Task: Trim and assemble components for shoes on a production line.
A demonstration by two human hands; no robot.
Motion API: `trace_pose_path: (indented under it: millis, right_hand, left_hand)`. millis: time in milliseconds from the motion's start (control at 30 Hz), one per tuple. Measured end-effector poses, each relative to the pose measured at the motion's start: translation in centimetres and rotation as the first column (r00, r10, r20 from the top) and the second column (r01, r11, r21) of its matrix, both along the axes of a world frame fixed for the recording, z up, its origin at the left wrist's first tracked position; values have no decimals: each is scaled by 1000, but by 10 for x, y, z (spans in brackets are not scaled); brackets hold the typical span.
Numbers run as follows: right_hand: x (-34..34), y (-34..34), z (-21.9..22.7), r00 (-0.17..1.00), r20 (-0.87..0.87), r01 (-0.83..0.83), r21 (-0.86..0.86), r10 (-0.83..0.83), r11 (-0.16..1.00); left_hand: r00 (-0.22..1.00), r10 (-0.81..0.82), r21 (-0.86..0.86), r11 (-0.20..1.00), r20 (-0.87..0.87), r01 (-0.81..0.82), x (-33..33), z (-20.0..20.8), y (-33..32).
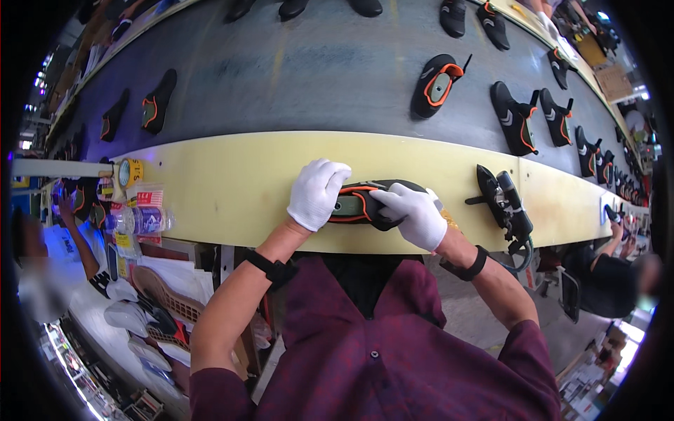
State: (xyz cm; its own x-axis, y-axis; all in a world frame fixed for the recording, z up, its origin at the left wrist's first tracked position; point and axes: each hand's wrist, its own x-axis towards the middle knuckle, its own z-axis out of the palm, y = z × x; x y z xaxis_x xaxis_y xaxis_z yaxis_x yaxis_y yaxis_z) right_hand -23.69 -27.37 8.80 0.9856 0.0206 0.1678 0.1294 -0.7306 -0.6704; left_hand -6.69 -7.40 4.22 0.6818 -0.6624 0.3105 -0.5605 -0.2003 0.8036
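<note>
A black shoe (382,219) with an orange collar edge and a green insole lies on its side on the pale yellow bench, between my two white-gloved hands. My left hand (317,194) presses against its heel end, fingers bent together over the edge. Around the tongue and front part, my right hand (415,215) is closed, thumb and fingers near the opening. The far side of the shoe and some fingertips are hidden. To the right of my right hand rests a black hand tool (516,210) with a hose, beside a slim black piece (486,184).
Beyond the bench (246,168), a dark conveyor belt (302,84) carries several similar shoes. Yellow tape (131,172) and a plastic bottle (144,219) are at the bench's left end. Shoe soles (158,293) lie lower left. Other people sit at both sides.
</note>
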Motion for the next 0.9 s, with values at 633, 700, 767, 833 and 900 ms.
trace_pose_path:
  millis: [633,700,767,833,900]
  right_hand:
    - [52,-16,36,828,-414,-350,146,378,925]
    - [62,-21,34,809,-398,-414,137,433,900]
    - [68,-21,36,786,-386,-472,132,484,872]
    - [77,-16,42,696,-594,-398,147,403,906]
    - [83,-10,51,677,-622,-386,154,393,909]
  left_hand:
    - [244,69,103,986,-967,129,-95,30,14]
    - [-169,-84,-106,987,-982,122,-98,17,6]
    - [-145,-217,-230,970,-965,80,-98,25,-6]
    - [-46,-149,-154,980,-988,128,-101,17,-8]
    - [536,-161,47,934,-829,355,-106,-19,-3]
